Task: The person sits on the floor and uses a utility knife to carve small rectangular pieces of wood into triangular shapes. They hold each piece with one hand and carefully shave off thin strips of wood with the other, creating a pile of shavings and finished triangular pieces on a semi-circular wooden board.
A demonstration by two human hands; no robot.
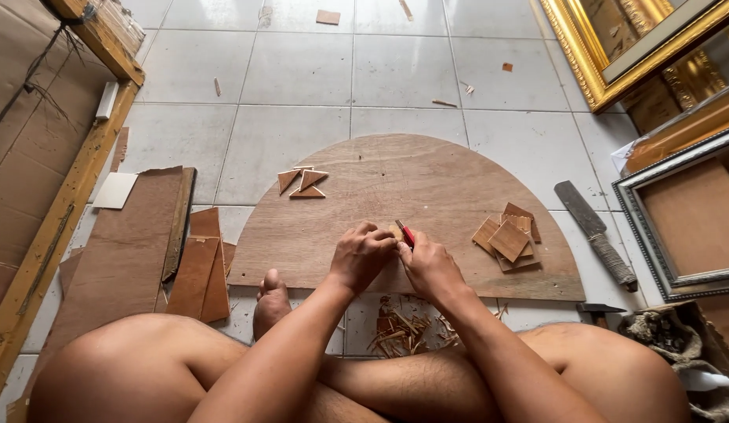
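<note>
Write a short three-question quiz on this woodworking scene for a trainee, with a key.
1. True or false: the small triangular wood pieces lie on the far left part of the half-round board.
2. Which hand holds the red-handled cutter? A) left hand B) right hand C) neither
3. Fill in: the stack of square wood pieces lies on the board to the ____ of the hands.

Key
1. True.
2. B: the right hand holds it, while the left hand steadies a small wood piece.
3. Right.
</note>
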